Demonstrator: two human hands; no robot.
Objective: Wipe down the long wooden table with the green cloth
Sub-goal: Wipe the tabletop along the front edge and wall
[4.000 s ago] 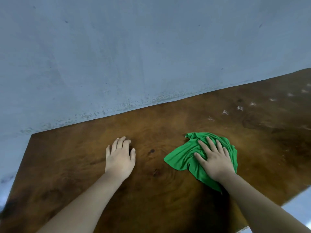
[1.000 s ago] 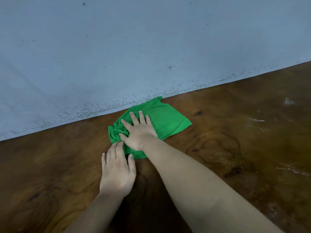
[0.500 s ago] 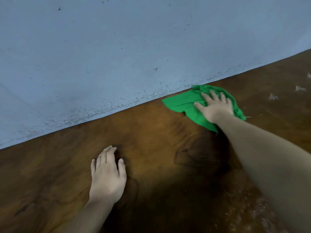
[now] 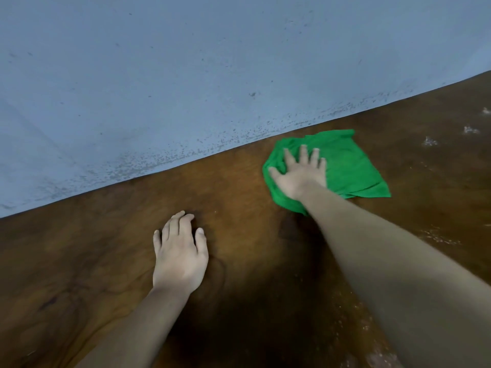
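The green cloth (image 4: 350,166) lies crumpled on the dark brown wooden table (image 4: 239,197), close to the table's far edge by the wall. My right hand (image 4: 300,176) presses flat on the cloth's left part with fingers spread; most of the cloth trails out to the right of the hand. My left hand (image 4: 180,256) rests palm down on the bare wood, nearer to me and to the left, fingers together, holding nothing. About a hand's width of table separates the two hands.
A blue-grey wall (image 4: 212,75) with dark speckles along its base meets the table's far edge. Pale smears and specks (image 4: 430,142) mark the wood at the far right and near the right forearm.
My right hand has slid the cloth leftward along the wall edge; the cloth now trails to the hand's right instead of its left. The left hand stays flat on the table.
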